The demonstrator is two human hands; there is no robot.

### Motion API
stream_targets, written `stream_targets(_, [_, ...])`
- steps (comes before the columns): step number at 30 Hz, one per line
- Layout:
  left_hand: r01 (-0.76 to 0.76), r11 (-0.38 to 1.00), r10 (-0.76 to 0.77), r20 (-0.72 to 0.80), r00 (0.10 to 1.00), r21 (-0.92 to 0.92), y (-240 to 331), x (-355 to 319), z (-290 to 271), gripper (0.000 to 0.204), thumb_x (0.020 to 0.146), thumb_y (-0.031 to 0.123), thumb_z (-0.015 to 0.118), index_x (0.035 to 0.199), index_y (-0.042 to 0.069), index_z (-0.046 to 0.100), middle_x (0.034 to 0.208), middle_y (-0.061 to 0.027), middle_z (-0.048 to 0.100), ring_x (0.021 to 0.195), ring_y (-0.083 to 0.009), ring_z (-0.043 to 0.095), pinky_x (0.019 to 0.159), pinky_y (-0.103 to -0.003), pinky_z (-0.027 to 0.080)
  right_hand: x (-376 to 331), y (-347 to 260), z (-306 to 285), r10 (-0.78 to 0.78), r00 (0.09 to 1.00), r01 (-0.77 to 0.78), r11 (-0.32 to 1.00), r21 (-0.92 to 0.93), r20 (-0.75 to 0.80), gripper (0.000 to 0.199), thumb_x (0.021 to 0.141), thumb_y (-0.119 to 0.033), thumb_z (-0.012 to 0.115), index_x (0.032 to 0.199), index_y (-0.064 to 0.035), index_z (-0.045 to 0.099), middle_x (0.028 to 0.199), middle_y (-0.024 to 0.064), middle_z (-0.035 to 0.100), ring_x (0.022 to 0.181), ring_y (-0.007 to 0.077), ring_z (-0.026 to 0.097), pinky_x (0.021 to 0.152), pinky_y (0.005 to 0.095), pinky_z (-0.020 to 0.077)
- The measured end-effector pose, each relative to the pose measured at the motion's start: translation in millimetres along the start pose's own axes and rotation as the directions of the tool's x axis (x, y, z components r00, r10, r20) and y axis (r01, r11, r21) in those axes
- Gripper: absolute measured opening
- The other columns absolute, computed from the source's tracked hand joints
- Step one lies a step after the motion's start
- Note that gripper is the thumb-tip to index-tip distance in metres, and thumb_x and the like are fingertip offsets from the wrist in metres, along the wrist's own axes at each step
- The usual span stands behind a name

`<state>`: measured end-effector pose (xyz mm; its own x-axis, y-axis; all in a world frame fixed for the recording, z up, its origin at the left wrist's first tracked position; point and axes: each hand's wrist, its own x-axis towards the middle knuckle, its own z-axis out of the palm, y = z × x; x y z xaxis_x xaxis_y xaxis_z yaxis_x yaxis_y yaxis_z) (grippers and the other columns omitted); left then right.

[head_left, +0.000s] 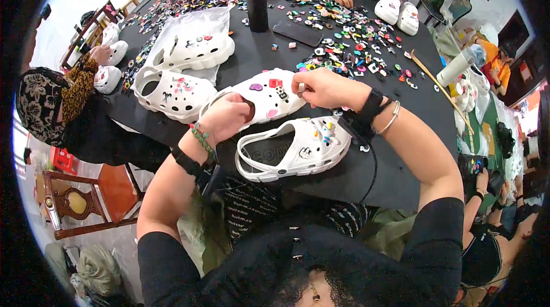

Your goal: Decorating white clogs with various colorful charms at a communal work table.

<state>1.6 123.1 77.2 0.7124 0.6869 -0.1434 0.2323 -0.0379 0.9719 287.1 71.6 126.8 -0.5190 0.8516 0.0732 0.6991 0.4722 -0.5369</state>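
Note:
A white clog (262, 102) with purple, red, black-and-white and pink charms on its upper lies tilted across the black table. My left hand (228, 117) is closed at its foot opening, the fingertips partly hidden inside. At the toe end, my right hand (326, 87) is closed in a pinch against the clog; anything between the fingers is hidden. Closer to me sits another white clog (286, 165) with colourful charms and its heel strap toward the left. To the left rest two more decorated white clogs, one nearer (197, 99) and one farther (200, 54) on a clear plastic bag (213, 20).
Loose charms (355, 49) spread over the far table. A black cylinder (256, 0) stands beyond the clogs, near a dark phone (298, 33). A wooden stick (429, 75) lies along the right. Other people sit left and across, with white clogs (395, 14) near them.

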Motion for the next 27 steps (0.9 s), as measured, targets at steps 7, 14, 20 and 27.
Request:
stream_targets(7, [0.114,0.968,-0.137,-0.089,0.987,-0.225,5,26,30,0.028,0.091,-0.002,0.051,0.117,-0.001,0.061,0.111,-0.0063,0.068,0.096,-0.0143,0.065,0.080,-0.028,0.053,6,0,4,0.111,0.994,-0.111,0.993,0.040,0.000,0.016,0.081,-0.008,0.070,0.095,-0.0042,0.062,0.068,0.0080,0.064,0.057,0.0156,0.064,0.055,0.0322,0.0498])
stream_targets(14, [-0.035,0.888,-0.013,0.100,0.995,0.458,20,37,38,0.029,0.087,0.004,0.051,0.111,-0.003,0.066,0.104,-0.0126,0.070,0.091,-0.0223,0.065,0.076,-0.034,0.051,3,-10,3,0.397,0.898,-0.428,0.888,0.167,0.190,0.015,0.078,-0.006,0.076,0.079,-0.0015,0.062,0.065,0.0056,0.065,0.050,0.0129,0.064,0.047,0.0274,0.0491])
stream_targets(20, [0.069,0.655,-0.183,0.069,0.981,0.752,11,39,16,0.020,0.080,-0.001,0.057,0.097,0.000,0.069,0.088,-0.0101,0.069,0.085,-0.0241,0.066,0.078,-0.034,0.051,15,-12,16,0.317,0.945,-0.328,0.927,0.181,0.085,0.012,0.080,-0.005,0.072,0.078,0.0006,0.061,0.066,0.0083,0.065,0.053,0.0145,0.066,0.048,0.0269,0.0502])
stream_targets(27, [-0.284,0.326,-0.128,0.340,0.932,0.901,18,26,24,0.023,0.080,-0.001,0.054,0.098,-0.004,0.070,0.106,-0.0192,0.067,0.099,-0.0311,0.065,0.089,-0.036,0.051,12,-7,4,0.277,0.948,-0.308,0.925,0.221,0.159,0.010,0.081,-0.005,0.070,0.080,-0.0003,0.061,0.067,0.0059,0.065,0.054,0.0121,0.065,0.048,0.0264,0.0480])
